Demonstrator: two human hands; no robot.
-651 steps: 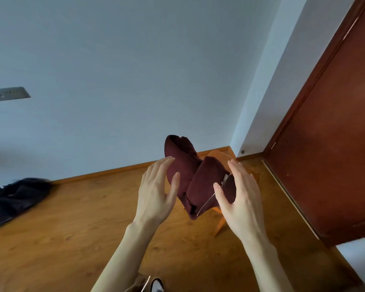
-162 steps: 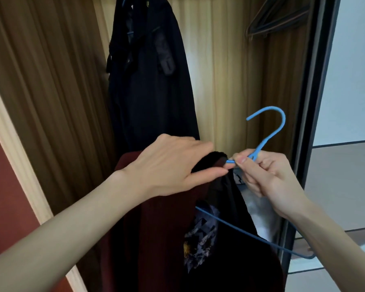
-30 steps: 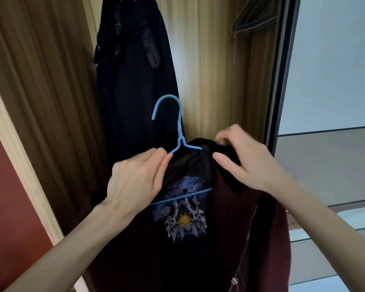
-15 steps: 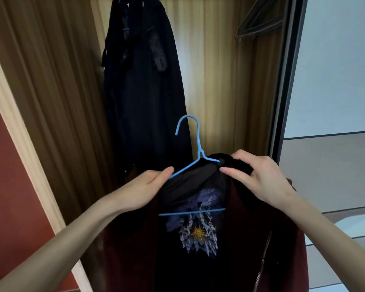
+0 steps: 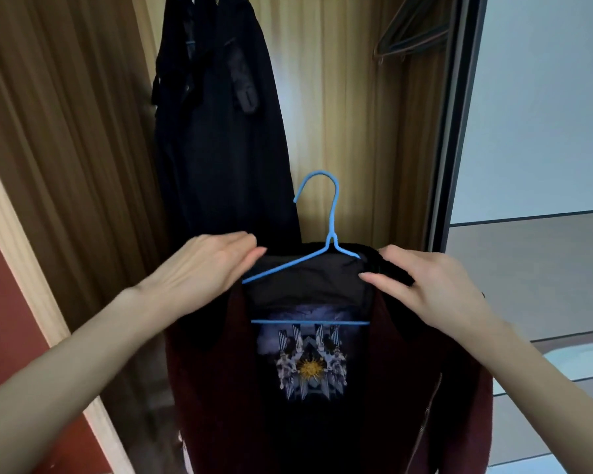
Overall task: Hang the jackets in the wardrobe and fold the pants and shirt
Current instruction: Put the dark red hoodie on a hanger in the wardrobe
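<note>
You can't see the rail: the black coat runs off the top edge. The maroon jacket drops past the bottom edge, and its collar buries both ends of the blue hanger.

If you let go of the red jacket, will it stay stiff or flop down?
Probably flop: the jacket is soft cloth that sags and drapes below the thin blue hanger. It may slip off, since the left hand and right hand hold its shoulders in place.
</note>
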